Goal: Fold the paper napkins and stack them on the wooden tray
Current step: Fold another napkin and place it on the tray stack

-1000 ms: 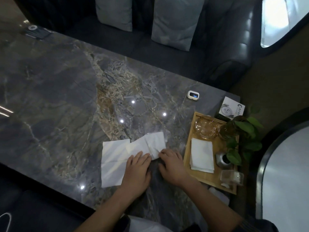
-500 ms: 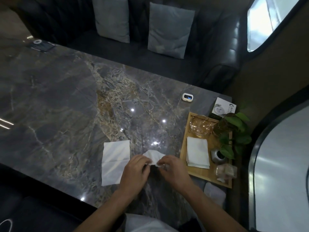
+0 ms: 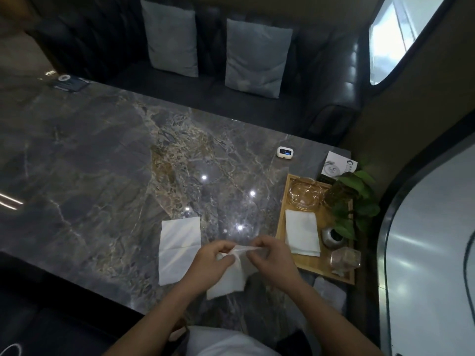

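I hold one white paper napkin point(image 3: 228, 280) above the marble table point(image 3: 90, 176). My left hand point(image 3: 213, 256) and my right hand point(image 3: 270, 258) each pinch its top edge, and the rest hangs down toward me. A second napkin point(image 3: 177, 247) lies flat and unfolded on the table just left of my left hand. To the right stands the wooden tray point(image 3: 312, 265), with a small stack of folded napkins point(image 3: 302, 232) in its middle.
The tray also carries a glass ashtray point(image 3: 305, 192), a small metal pot point(image 3: 332, 236), a plant point(image 3: 354, 201) and a clear holder point(image 3: 344, 258). A white device point(image 3: 283, 152) and a card point(image 3: 338, 167) lie beyond the tray. A dark sofa with cushions point(image 3: 257, 57) runs behind the table.
The napkin that lay flat under my hands has been lifted off the table by its top edge. The view has tilted upward, so everything sits lower in the frame.
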`<state>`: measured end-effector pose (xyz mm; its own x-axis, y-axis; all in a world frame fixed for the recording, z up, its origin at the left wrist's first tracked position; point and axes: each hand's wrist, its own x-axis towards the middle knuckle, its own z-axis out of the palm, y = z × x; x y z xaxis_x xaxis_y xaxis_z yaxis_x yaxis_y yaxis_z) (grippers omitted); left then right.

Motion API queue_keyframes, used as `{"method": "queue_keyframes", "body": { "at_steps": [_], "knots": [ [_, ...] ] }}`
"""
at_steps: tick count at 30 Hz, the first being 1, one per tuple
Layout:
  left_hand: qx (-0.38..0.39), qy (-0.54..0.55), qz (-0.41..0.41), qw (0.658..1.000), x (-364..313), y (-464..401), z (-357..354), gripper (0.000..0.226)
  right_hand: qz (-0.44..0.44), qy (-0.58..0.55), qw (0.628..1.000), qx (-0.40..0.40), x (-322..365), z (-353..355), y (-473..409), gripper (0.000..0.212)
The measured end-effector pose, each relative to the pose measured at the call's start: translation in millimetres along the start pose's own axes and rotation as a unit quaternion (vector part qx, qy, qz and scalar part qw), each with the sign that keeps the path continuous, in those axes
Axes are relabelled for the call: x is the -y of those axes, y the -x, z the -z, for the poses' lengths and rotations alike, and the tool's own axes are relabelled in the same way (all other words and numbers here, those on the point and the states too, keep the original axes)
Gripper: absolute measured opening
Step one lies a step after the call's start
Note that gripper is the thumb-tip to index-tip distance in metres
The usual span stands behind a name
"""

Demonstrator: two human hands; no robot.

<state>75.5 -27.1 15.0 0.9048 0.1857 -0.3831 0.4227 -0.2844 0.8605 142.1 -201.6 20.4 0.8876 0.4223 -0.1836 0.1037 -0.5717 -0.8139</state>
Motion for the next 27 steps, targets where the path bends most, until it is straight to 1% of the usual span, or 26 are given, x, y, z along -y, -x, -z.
{"method": "queue_keyframes", "body": {
  "at_steps": [2,5,7,10,12,14,17,22,25,27],
  "knots": [
    [0.020,0.082,0.053,0.995,-4,1,2,0.022,-0.018,-0.035,0.999,0.013,-1,4,1,0.007],
    [0.025,0.191,0.114,0.975,-9,4,4,0.022,-0.051,-0.109,0.993,0.010,-4,8,4,0.009],
    [0.034,0.251,0.127,0.959,-9,5,5,0.022,-0.088,-0.165,0.982,0.013,-4,11,6,0.011],
    [0.045,0.320,0.140,0.936,-7,4,5,0.022,-0.149,-0.211,0.965,0.046,-5,12,9,0.008],
    [0.052,0.347,0.143,0.926,-6,4,5,0.022,-0.182,-0.221,0.956,0.058,-10,9,11,0.017],
    [0.056,0.351,0.139,0.924,-5,5,4,0.021,-0.203,-0.245,0.946,0.065,-14,7,13,0.022],
    [0.058,0.329,0.123,0.935,-5,9,3,0.024,-0.214,-0.271,0.937,0.053,-16,6,15,0.023],
    [0.062,0.257,0.090,0.960,-5,12,2,0.045,-0.213,-0.268,0.938,0.050,-20,7,15,0.027],
    [0.070,0.257,0.084,0.960,-5,12,2,0.059,-0.210,-0.269,0.939,0.047,-22,6,13,0.026],
    [0.076,0.260,0.077,0.959,-5,13,3,0.063,-0.208,-0.272,0.939,0.046,-23,6,13,0.027]
  ]
}}
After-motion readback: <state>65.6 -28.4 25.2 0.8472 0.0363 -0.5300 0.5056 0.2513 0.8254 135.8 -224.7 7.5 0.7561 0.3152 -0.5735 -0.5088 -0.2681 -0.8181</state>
